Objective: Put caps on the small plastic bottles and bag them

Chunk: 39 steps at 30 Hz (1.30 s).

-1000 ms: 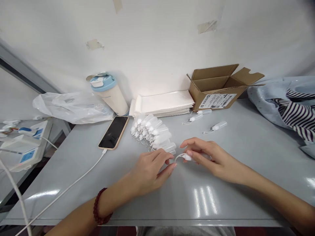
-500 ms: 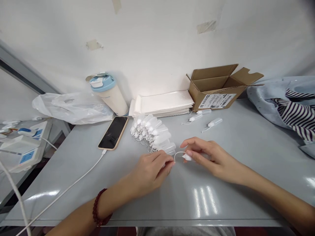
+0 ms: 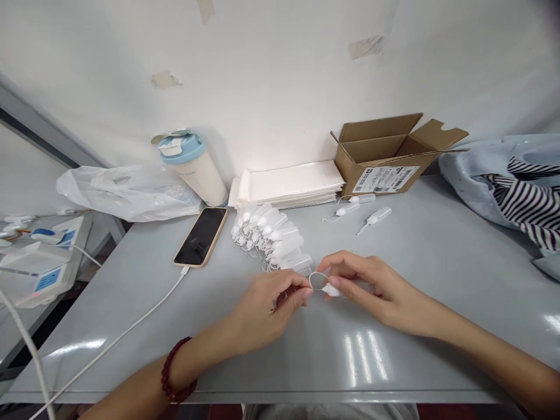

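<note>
My right hand grips a small clear vial with a white cap just above the grey table. A thin white cord curls from the cap in a loop to my left hand, whose thumb and fingers pinch its end. Directly behind my hands lies a tight row of several like vials with looped cords. Two or three loose vials lie farther back near the box.
A phone on a white cable lies left of the row. Behind stand a blue-lidded tumbler, a stack of white sheets, an open cardboard box. A plastic bag is at the left, striped cloth at the right.
The cord has bent from a shallow arc into a closed loop as my hands came together. My left fingers have closed on its end. A loose vial at the back has rolled slightly left.
</note>
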Each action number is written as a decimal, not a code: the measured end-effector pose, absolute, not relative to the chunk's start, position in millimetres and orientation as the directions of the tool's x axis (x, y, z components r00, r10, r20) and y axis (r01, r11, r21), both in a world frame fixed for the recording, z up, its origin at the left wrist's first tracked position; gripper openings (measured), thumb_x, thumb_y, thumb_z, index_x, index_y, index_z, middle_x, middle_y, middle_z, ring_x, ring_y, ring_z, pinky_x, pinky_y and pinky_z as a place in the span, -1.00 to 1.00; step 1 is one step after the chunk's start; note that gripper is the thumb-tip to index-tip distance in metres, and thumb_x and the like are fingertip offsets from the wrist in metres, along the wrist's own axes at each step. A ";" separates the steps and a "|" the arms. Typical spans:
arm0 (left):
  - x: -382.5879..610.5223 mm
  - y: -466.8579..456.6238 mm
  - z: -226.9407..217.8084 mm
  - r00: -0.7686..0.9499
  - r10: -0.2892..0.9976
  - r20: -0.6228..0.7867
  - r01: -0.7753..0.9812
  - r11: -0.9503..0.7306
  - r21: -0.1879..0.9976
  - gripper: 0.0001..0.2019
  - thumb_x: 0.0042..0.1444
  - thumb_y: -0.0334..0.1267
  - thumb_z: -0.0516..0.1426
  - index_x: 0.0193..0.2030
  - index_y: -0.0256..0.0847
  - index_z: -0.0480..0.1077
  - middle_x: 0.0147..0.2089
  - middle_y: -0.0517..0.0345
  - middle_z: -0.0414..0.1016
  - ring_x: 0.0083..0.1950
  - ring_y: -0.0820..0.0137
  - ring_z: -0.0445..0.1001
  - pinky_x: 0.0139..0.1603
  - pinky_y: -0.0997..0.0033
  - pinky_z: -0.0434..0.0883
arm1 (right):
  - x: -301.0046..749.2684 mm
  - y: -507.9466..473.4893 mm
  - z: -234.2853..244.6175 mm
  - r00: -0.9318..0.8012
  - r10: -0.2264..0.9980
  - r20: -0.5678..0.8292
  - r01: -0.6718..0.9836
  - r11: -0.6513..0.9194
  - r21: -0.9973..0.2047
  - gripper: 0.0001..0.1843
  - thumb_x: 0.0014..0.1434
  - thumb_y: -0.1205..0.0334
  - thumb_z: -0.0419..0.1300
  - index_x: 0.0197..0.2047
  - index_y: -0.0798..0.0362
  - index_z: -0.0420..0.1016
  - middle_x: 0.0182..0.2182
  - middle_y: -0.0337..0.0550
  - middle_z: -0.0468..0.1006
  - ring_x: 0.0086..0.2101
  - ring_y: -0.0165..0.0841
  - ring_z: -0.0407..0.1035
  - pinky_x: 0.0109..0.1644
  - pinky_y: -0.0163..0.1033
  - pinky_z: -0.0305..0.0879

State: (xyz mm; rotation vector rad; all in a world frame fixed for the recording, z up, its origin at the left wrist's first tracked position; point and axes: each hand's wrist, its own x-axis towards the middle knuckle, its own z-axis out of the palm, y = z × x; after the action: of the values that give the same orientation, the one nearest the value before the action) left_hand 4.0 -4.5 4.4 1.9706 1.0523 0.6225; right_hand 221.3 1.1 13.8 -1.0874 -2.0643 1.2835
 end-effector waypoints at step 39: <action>3.5 -10.7 3.8 0.463 0.852 0.245 0.353 -0.431 0.830 -0.87 0.20 -0.39 0.05 -0.33 -0.24 0.40 -0.49 0.26 0.40 -0.52 0.58 0.34 -0.49 0.61 0.28 | 205.8 -12.5 9.6 -0.453 0.890 0.053 0.160 0.140 -0.977 -0.92 0.29 0.19 0.03 -0.25 -0.02 0.20 -0.38 -0.24 0.51 -0.35 -0.42 0.38 -0.33 -0.33 0.24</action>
State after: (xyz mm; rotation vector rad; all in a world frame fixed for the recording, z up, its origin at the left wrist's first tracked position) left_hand 3.5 -10.7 3.8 1.9902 1.0017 0.8797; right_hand 205.8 -12.5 9.6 -1.0157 -1.7400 1.3647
